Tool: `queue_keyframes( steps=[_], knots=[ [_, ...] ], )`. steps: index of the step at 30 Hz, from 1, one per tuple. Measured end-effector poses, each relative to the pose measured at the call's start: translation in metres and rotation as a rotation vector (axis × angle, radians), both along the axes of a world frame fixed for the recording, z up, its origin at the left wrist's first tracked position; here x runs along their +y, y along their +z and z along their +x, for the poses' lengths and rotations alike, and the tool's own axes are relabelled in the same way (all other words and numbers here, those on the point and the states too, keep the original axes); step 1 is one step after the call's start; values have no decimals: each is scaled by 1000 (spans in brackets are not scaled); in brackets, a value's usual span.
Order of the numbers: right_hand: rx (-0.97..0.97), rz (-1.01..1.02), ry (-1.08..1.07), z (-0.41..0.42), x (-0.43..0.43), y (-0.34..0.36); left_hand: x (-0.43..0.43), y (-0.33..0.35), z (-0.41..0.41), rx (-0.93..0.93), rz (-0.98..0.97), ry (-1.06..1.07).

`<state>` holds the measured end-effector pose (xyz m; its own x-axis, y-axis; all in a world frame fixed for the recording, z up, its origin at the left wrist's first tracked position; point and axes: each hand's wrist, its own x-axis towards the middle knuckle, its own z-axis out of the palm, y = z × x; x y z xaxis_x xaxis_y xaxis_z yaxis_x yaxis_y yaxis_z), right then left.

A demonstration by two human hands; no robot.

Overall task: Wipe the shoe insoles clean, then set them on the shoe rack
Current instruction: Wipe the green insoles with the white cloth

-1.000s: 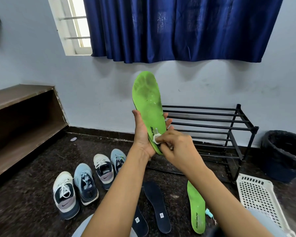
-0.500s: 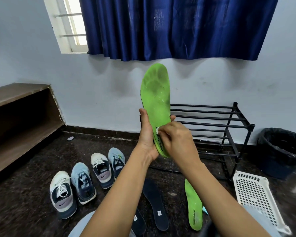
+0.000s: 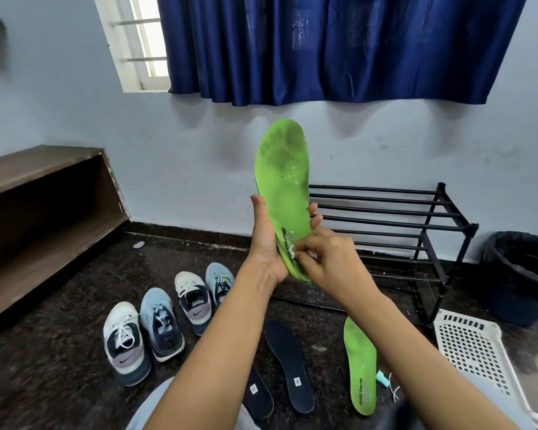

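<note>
Standing against wall, black metal-bar shoe rack (image 3: pixel 385 211); no insole on it yet. Bright-green foam insole (image 3: pixel 284 187) upright before it, lifted slightly over last second, toe area dark with grime. Left hand (image 3: pixel 266 243) curled round heel end. Right hand (image 3: pixel 330 259) pinching small white wipe (image 3: pixel 292 252), still rubbing heel logo; wiping far from done.

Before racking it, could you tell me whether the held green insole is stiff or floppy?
Probably stiff: the held green insole stands upright without drooping, though the left hand grips only its heel end. Likely light, held that way. Thin, it might slip between the shoe rack bars.
</note>
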<state>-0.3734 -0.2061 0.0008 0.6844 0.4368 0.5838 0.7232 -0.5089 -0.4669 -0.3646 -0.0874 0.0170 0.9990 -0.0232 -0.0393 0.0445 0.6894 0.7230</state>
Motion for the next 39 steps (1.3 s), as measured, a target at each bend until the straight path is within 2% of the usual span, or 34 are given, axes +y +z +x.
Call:
queue_keyframes(
  steps=[4,10,16,19,24,31,35,39],
  knots=[
    [12,-51,36,-4,-4,-4,5,0,0,-17,-35,7],
    [-127,34,-87,1,-2,1,-9,-1,0,-35,4,14],
    [-243,30,-195,11,5,7,-17,-2,0,-40,16,9],
    [-204,71,-191,20,5,11,-19,-5,0,-44,1,21],
    [-94,9,-9,11,6,0,-3,-4,4,9,57,27],
    [54,31,100,2,-6,-6,7,-4,5,12,-53,13],
    [-59,10,51,0,-8,-5,0,-5,4,-18,-53,20],
    [-133,40,-76,7,-4,-3,-14,-6,0,2,55,18]
  ],
)
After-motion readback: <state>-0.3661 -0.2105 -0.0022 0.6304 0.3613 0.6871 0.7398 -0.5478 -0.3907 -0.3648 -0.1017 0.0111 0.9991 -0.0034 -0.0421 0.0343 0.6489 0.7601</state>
